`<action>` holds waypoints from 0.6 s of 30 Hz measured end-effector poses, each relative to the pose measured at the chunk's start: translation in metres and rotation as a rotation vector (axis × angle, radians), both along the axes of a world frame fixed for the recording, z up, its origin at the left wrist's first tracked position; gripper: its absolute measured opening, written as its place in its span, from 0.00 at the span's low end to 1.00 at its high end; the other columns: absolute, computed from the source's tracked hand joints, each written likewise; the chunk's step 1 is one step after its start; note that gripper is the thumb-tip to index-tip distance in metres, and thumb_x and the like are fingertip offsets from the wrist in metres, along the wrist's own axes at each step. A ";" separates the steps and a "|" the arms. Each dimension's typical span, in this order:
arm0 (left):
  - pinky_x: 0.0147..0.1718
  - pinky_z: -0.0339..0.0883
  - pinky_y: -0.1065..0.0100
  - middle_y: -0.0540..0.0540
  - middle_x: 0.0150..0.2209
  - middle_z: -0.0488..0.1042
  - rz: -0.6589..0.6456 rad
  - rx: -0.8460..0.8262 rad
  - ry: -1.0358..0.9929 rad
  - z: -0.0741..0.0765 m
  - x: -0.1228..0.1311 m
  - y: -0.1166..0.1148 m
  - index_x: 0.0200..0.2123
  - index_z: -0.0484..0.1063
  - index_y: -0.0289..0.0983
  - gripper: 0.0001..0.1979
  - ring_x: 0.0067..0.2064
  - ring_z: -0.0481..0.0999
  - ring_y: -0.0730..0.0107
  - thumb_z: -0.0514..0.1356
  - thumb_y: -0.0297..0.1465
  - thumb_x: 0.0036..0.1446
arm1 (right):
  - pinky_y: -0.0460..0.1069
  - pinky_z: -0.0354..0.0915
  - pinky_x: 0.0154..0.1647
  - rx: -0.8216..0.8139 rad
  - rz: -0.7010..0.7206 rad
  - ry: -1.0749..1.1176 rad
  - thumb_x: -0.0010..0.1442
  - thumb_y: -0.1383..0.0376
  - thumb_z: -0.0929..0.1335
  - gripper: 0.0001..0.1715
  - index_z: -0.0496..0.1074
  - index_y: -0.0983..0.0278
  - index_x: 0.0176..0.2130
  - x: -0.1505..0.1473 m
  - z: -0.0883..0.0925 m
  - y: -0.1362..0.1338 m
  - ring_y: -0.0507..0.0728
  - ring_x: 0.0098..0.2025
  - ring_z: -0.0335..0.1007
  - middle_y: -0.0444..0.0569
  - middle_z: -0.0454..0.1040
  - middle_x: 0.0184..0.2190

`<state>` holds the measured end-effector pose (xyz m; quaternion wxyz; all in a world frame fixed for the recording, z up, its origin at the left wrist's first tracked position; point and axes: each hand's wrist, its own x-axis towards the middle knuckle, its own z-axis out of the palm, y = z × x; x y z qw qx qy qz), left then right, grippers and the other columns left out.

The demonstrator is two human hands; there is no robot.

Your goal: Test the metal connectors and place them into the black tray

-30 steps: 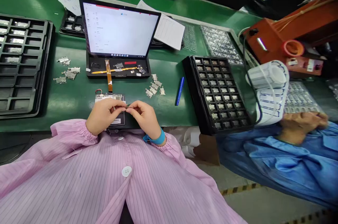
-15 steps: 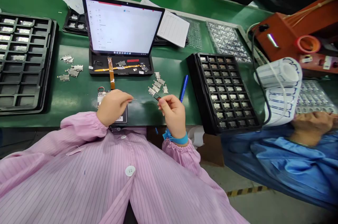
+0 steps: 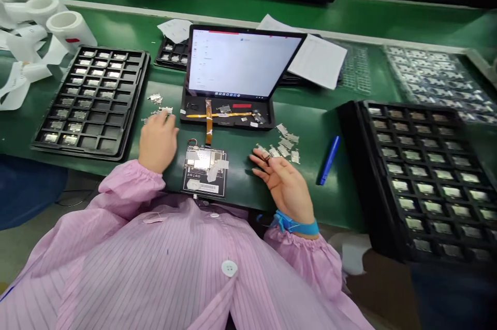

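Observation:
My left hand point(image 3: 157, 142) reaches over the left pile of small silvery metal modules point(image 3: 155, 98), its fingers apart at the pile's near edge. Nothing shows in its grip. Between the thumb and fingers of my right hand point(image 3: 288, 180) is a small dark part point(image 3: 266, 158), too small to name. Just beyond that hand lies the right pile of similar modules point(image 3: 287, 142). Between my hands rests a flat black device with an exposed circuit board point(image 3: 205, 169). An orange ribbon cable point(image 3: 208, 125) links it to the propped-up lit screen point(image 3: 240, 63).
A black compartment tray point(image 3: 134, 97) with modules stands at left, near white rolls point(image 3: 70, 29). On the right is a taller stack of filled trays point(image 3: 357, 164). A blue marker point(image 3: 330, 160) lies before it. Papers point(image 3: 318, 60) and clear blister sheets point(image 3: 430, 79) are behind.
The view has swung left. My left hand has moved from over the circuit board to the left pile, and its fingers have spread. My right hand still holds the dark part.

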<state>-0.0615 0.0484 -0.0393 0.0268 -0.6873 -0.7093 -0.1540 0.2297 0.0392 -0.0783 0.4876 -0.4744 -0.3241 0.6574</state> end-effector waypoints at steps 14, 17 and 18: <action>0.49 0.66 0.53 0.42 0.49 0.74 -0.079 -0.060 -0.162 -0.021 -0.010 -0.042 0.39 0.73 0.38 0.05 0.51 0.69 0.52 0.61 0.30 0.59 | 0.42 0.69 0.26 0.123 0.052 -0.239 0.58 0.56 0.72 0.13 0.72 0.62 0.32 -0.030 0.000 -0.017 0.52 0.34 0.77 0.48 0.80 0.36; 0.48 0.67 0.52 0.40 0.45 0.70 -0.061 -0.110 -0.193 -0.023 -0.013 -0.039 0.41 0.71 0.37 0.09 0.49 0.69 0.52 0.64 0.31 0.57 | 0.43 0.69 0.25 0.132 0.141 -0.248 0.57 0.55 0.72 0.14 0.72 0.63 0.32 -0.045 0.003 -0.020 0.52 0.33 0.76 0.47 0.79 0.32; 0.47 0.67 0.51 0.40 0.44 0.69 -0.063 -0.121 -0.202 -0.023 -0.015 -0.038 0.40 0.71 0.37 0.09 0.48 0.69 0.52 0.65 0.32 0.56 | 0.43 0.69 0.25 0.133 0.173 -0.243 0.57 0.55 0.72 0.14 0.72 0.63 0.31 -0.050 0.004 -0.021 0.52 0.33 0.76 0.47 0.78 0.31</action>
